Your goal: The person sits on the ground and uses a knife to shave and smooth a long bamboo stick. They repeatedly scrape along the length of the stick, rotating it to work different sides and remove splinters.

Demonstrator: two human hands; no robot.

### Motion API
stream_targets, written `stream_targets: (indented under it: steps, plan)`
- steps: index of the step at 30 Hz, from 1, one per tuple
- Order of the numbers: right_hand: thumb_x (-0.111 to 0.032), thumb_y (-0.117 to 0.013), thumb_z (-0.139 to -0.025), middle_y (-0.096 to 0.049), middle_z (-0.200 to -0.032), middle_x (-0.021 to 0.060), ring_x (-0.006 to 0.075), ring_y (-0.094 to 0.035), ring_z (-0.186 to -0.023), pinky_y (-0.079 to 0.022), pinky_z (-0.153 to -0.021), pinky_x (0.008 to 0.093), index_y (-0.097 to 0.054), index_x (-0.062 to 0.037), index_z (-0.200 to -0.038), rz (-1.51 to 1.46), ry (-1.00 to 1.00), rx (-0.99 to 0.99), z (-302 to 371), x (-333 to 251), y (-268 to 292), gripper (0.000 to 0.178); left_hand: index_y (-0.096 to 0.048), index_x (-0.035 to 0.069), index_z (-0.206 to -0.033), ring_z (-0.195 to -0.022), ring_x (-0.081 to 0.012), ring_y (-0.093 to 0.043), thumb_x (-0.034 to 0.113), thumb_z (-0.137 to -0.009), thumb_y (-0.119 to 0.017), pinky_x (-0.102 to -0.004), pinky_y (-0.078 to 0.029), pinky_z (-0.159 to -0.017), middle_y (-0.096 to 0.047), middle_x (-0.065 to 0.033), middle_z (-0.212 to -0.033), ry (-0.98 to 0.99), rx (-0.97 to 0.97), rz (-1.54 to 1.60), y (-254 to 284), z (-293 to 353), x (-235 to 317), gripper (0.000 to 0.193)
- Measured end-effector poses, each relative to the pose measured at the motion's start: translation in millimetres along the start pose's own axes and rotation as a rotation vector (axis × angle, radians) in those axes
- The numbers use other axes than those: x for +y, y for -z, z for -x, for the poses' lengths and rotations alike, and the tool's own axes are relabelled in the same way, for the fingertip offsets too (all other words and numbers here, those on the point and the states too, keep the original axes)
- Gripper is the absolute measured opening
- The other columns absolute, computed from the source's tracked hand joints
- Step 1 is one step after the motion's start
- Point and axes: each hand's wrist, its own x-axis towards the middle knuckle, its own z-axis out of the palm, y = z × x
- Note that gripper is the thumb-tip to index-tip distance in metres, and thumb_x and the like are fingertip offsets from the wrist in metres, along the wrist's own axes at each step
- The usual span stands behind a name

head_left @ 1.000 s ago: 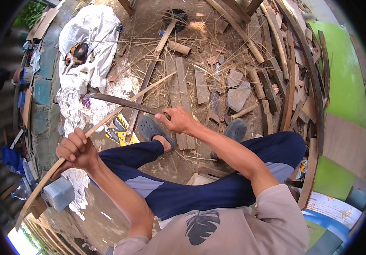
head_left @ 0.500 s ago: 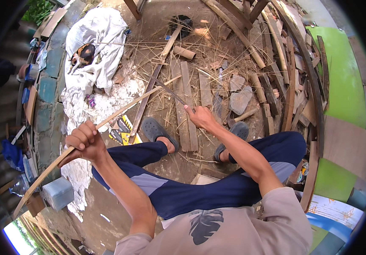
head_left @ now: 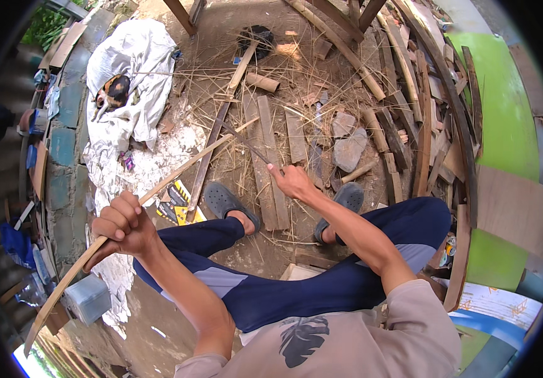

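My left hand (head_left: pixel 122 225) is closed in a fist around a long, thin, pale bamboo strip (head_left: pixel 177 171). The strip slants from the lower left up to the middle of the head view, its near end bending downward. In my right hand (head_left: pixel 295 181) is a slim, dark-bladed knife (head_left: pixel 245 141), pointing up and left. Its blade crosses the strip close to the strip's far end; whether the edge touches it I cannot tell. Both hands are held above the ground in front of my knees.
Flat planks (head_left: pixel 265 164), shavings and thin slivers litter the ground between my feet. A cat (head_left: pixel 115 91) lies on a white sheet (head_left: pixel 150 53) at the far left. Grey stones (head_left: pixel 350 150) and stacked timber (head_left: pixel 421 126) are on the right; a clear plastic box (head_left: pixel 87 300) stands at left.
The whole view has shifted slightly. The strip's near end has dropped lower, while both hands keep their hold and the knife still lies across the strip's far part.
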Motion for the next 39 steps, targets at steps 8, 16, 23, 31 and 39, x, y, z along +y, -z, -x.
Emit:
stream_targets:
  steps: [8,16,23,31,39]
  plan:
    - [-0.062,-0.035,-0.097,-0.055,-0.054,0.0174,0.0319,-0.057,-0.053,-0.044,-0.057,0.0489,-0.068,0.0023,-0.076,-0.057,0.269,-0.042,5.4,-34.5,-24.2,0.075,-0.035,0.015,-0.061,-0.048,-0.0102,-0.027,0.086,-0.078,-0.023,-0.0276,-0.031,-0.053,-0.025,0.0044,-0.051,0.006,0.063,-0.033,4.4,-2.3,6.1,0.073]
    - [-0.065,-0.031,-0.096,-0.061,-0.063,0.0198,0.0301,-0.062,-0.059,-0.050,-0.071,0.0452,-0.063,0.0075,-0.075,0.025,-0.397,-0.155,-90.6,86.3,18.1,0.082,-0.036,0.015,-0.060,-0.047,-0.0102,-0.027,0.084,-0.079,-0.024,-0.0274,-0.030,-0.052,-0.026,0.0041,-0.051,0.011,0.029,0.006,-1.8,-7.7,2.1,0.072]
    - [-0.059,-0.042,-0.096,-0.051,-0.054,0.0090,0.0212,-0.048,-0.046,-0.041,-0.050,0.0405,-0.048,-0.0040,-0.063,-0.175,-0.314,-0.120,-86.2,56.9,36.9,0.065,-0.043,0.015,-0.062,-0.052,-0.0120,-0.030,0.085,-0.078,-0.028,-0.0293,-0.032,-0.058,-0.030,0.0030,-0.056,-0.007,0.710,-0.382,-16.9,-18.6,21.9,0.073]
    - [-0.044,-0.075,-0.082,-0.067,-0.086,0.0142,0.0245,-0.065,-0.085,-0.049,-0.077,0.0389,-0.062,0.0001,-0.091,0.153,0.203,-0.007,1.4,1.7,109.8,0.047,-0.045,0.015,-0.075,-0.052,-0.0121,-0.036,0.077,-0.088,-0.033,-0.0289,-0.037,-0.058,-0.036,0.0038,-0.056,0.133,0.977,-0.394,2.9,-42.7,77.3,0.065]
    - [-0.033,-0.078,-0.080,-0.064,-0.083,0.0169,0.0326,-0.063,-0.080,-0.047,-0.073,0.0411,-0.058,-0.0015,-0.093,0.158,0.392,0.047,101.9,-50.0,100.2,0.040,-0.045,0.014,-0.078,-0.052,-0.0119,-0.038,0.076,-0.087,-0.037,-0.0263,-0.037,-0.056,-0.038,0.0030,-0.057,0.332,0.997,-0.016,-32.6,-38.8,23.7,0.064]
